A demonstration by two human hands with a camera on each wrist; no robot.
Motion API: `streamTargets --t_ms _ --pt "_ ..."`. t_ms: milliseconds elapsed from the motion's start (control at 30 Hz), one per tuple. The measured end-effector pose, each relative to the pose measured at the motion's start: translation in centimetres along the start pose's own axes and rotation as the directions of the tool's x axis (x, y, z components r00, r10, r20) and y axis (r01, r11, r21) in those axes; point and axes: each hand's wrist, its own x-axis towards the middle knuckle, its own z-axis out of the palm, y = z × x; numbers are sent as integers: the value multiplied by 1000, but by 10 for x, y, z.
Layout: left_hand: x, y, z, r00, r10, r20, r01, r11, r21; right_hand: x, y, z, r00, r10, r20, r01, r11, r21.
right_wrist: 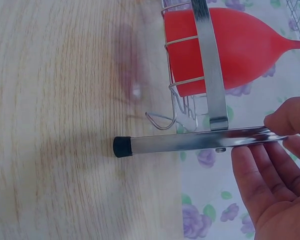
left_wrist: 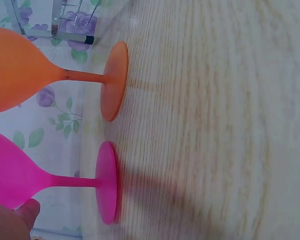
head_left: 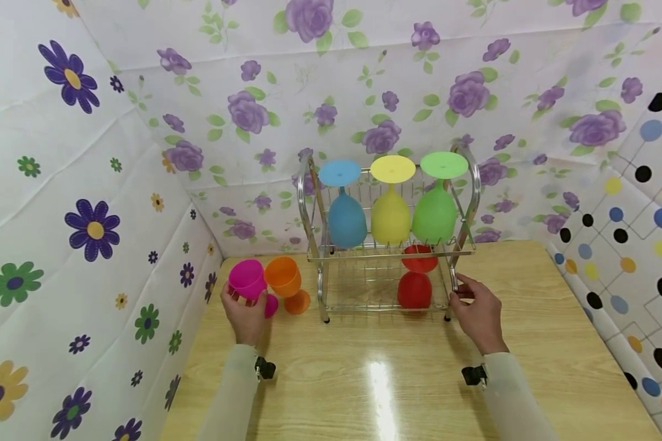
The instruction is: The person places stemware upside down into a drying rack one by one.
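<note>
At the left of the head view my left hand [head_left: 246, 318] holds a pink goblet [head_left: 247, 278] by its bowl, thumb on the near side. The goblet stands upright, its round foot [left_wrist: 107, 182] on or just at the table. Beside it stands an upright orange goblet [head_left: 283, 275]. My right hand [head_left: 479, 312] grips the right front leg [right_wrist: 185, 141] of a two-tier metal dish rack [head_left: 386, 252], thumb on one side and fingers on the other. On the lower tier a red goblet [head_left: 415, 290] sits upside down.
Upside down on the upper tier are a blue goblet [head_left: 347, 220], a yellow goblet [head_left: 390, 215] and a green goblet [head_left: 434, 214]. The wooden table [head_left: 331, 380] meets a purple-flowered cloth [head_left: 309, 79] behind; patterned cloths hang at both sides.
</note>
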Motion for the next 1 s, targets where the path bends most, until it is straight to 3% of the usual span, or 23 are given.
streamTargets --t_ms 167,333,533,800,1000 --pt "-4 5 -6 1000 -9 -20 9 1000 1 0 -2 -1 1000 7 4 -7 1000 0" --pt "-12 15 -16 999 19 -39 -19 1000 0 0 -3 -1 1000 27 14 -27 1000 -3" --pt "-26 32 -28 999 33 -24 -33 999 -5 -1 -6 -4 1000 17 22 -17 1000 4" --pt "-51 56 -30 995 84 45 -80 994 -78 -3 -10 -7 998 16 55 -16 1000 3" --pt "-73 74 -23 980 154 127 -142 985 -102 -7 -17 -12 999 33 44 -32 999 -12"
